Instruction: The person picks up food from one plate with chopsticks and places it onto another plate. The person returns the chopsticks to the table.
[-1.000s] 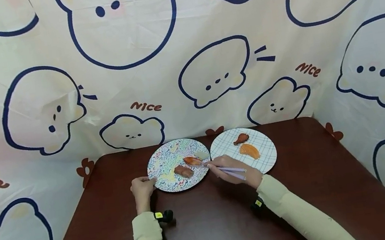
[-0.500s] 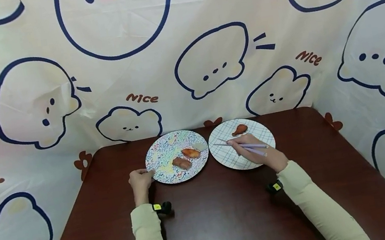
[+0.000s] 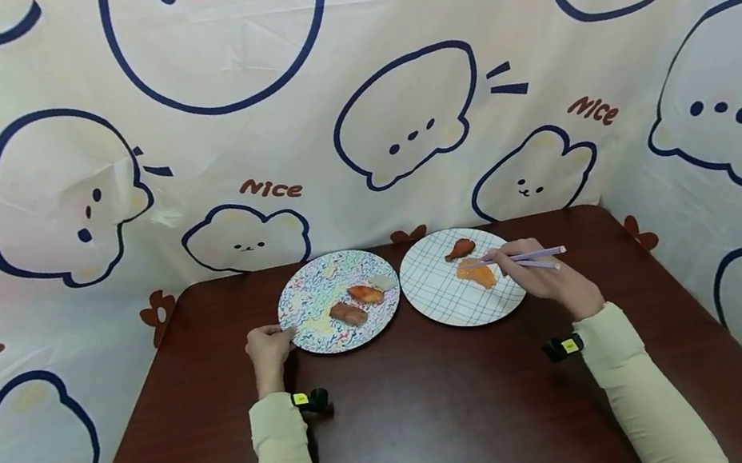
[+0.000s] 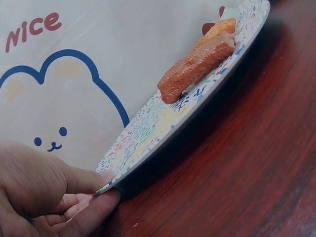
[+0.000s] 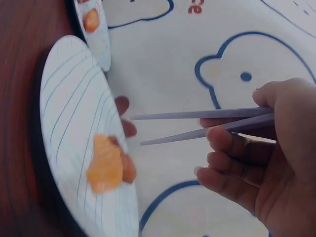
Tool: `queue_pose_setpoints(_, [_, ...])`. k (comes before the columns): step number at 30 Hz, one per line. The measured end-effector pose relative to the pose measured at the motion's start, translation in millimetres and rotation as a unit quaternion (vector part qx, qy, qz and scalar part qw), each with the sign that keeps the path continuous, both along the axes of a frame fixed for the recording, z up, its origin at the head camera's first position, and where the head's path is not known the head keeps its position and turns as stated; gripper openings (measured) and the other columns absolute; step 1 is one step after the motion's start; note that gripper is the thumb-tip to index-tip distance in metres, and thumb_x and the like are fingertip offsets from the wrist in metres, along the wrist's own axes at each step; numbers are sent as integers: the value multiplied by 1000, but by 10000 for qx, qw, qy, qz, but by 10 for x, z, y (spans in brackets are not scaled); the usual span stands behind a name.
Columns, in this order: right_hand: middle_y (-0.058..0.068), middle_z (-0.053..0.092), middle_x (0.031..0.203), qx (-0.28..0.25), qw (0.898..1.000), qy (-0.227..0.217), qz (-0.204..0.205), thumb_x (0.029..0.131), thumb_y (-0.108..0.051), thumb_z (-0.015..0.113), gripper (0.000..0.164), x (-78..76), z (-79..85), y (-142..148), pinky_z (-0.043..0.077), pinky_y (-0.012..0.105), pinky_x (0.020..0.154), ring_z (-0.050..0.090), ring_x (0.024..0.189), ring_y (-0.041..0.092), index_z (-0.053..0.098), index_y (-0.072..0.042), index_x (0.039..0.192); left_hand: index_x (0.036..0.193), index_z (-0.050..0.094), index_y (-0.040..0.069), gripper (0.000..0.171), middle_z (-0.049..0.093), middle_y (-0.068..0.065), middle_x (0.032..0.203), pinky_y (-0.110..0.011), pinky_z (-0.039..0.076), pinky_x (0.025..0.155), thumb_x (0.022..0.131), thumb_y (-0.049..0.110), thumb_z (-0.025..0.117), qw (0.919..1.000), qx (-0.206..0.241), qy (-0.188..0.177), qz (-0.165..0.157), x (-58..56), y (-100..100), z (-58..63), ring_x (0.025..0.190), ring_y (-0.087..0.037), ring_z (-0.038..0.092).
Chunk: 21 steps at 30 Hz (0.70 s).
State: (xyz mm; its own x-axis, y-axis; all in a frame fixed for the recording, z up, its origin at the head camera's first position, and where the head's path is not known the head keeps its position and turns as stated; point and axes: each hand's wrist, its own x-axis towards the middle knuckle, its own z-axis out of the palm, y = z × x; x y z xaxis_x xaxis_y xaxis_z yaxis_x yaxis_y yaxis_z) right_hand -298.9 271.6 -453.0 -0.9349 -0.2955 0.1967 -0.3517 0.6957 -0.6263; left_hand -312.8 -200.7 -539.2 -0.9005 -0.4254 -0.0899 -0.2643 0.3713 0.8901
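Note:
My left hand (image 3: 270, 354) pinches the near-left rim of a multicoloured speckled plate (image 4: 143, 131), thumb above and fingers below. On that plate lie a brown slab of meat (image 4: 197, 69), an orange-brown food piece (image 3: 365, 294) and a pale piece (image 3: 384, 282). My right hand (image 3: 546, 278) holds a pair of lilac chopsticks (image 5: 197, 114), their tips slightly parted with nothing between them. In the head view they overlap an orange food slice (image 5: 105, 165) on the white checked plate (image 3: 440, 297). A small brown drumstick (image 3: 459, 248) lies just behind the slice.
Both plates sit side by side at the back of a dark red-brown table (image 3: 402, 429). A cartoon-printed cloth (image 3: 299, 146) hangs right behind the table's far edge and along both sides. Each wrist wears a black camera.
My right hand has moved right with the chopsticks, from the orange-brown piece on the speckled plate to above the checked plate. The left hand keeps its hold on the rim. The head view has tilted down slightly.

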Motion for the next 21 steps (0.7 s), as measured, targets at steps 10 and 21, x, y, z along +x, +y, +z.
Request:
queue_pose_setpoints(10, [14, 64, 82, 206, 9991, -165, -332, 108, -28, 43, 42, -72, -181, 230, 38, 28, 54, 48, 65, 20, 76, -3, 100, 111, 69, -12, 31, 63, -30, 113, -27, 54, 60, 91, 11, 73, 10000, 72, 2, 32, -15, 1, 22, 64, -14, 66])
queue_pose_setpoints(21, [5, 52, 69, -92, 9975, -633, -310, 107, -31, 46, 43, -144, -389, 317, 38, 30, 59, 45, 66, 20, 76, 0, 100, 111, 69, -11, 32, 64, -22, 101, -25, 49, 58, 90, 13, 73, 10000, 52, -16, 2, -8, -6, 10, 61, -10, 62])
